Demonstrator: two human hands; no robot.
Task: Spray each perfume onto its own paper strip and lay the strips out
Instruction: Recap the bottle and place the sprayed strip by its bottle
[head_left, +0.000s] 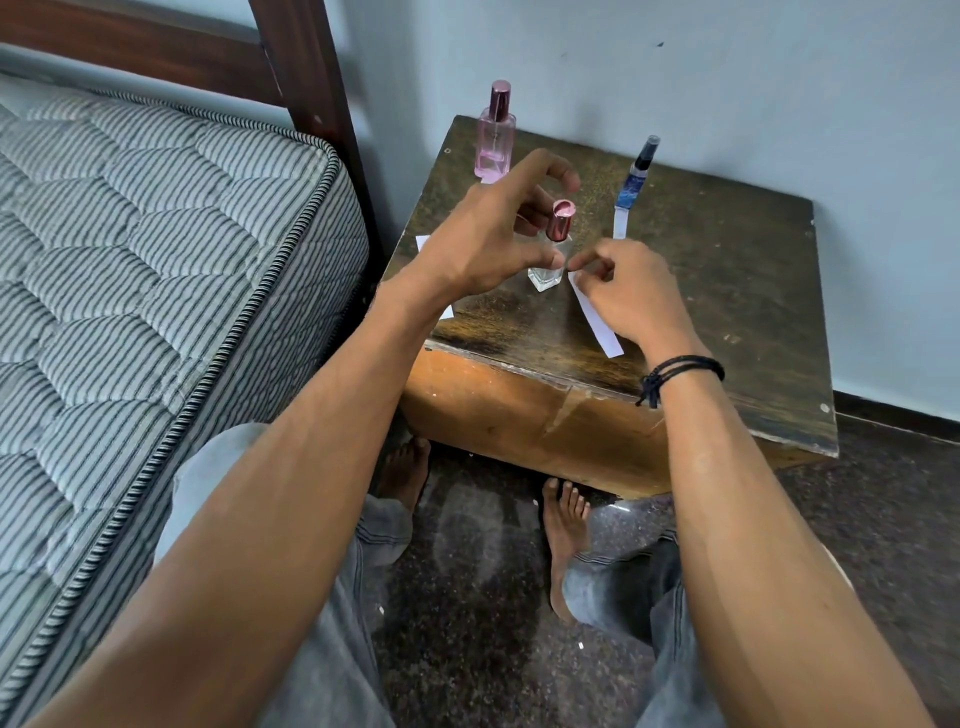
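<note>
A clear perfume bottle with a pink metallic cap (551, 249) stands in the middle of the small wooden table (727, 270). My left hand (498, 234) hovers open around it, thumb near its side, fingers curled above the cap. My right hand (631, 291) pinches the top end of a white paper strip (597, 322) that lies on the table just right of the bottle. A tall pink bottle (495, 136) stands at the back left. A slim blue spray bottle (638, 174) stands at the back, with a strip (619, 222) in front of it. Another strip (423, 244) is mostly hidden under my left hand.
A striped mattress (156, 260) on a dark wooden bed frame (311, 104) lies close to the table's left. A pale wall (779, 78) stands behind the table. My bare feet (563, 530) rest on the dark speckled floor below the table's front edge.
</note>
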